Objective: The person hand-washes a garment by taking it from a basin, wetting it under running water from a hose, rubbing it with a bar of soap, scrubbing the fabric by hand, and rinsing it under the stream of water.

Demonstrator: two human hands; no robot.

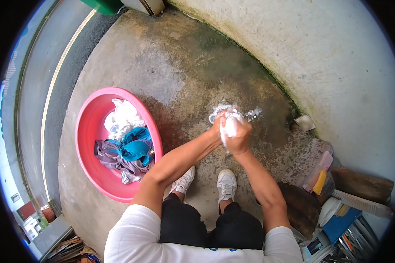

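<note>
Out in front of me, above the wet concrete, both my hands are closed round a white soapy cloth (231,127). My left hand (218,123) grips it on the left, and my right hand (240,139) wraps its lower right side, close against the left. Part of the cloth is bunched inside the fingers and hidden. White suds (253,114) show just beyond the hands. To my left stands a pink basin (84,144) with a white garment (123,117), a teal garment (136,147) and a greyish-purple garment (114,163) inside.
A whitewashed wall (329,52) with a mossy foot curves along the right. Stacked boards, a yellow item (320,182) and a blue box (341,224) crowd the lower right. A road (39,109) runs along the left, and a green container (103,5) stands at the top.
</note>
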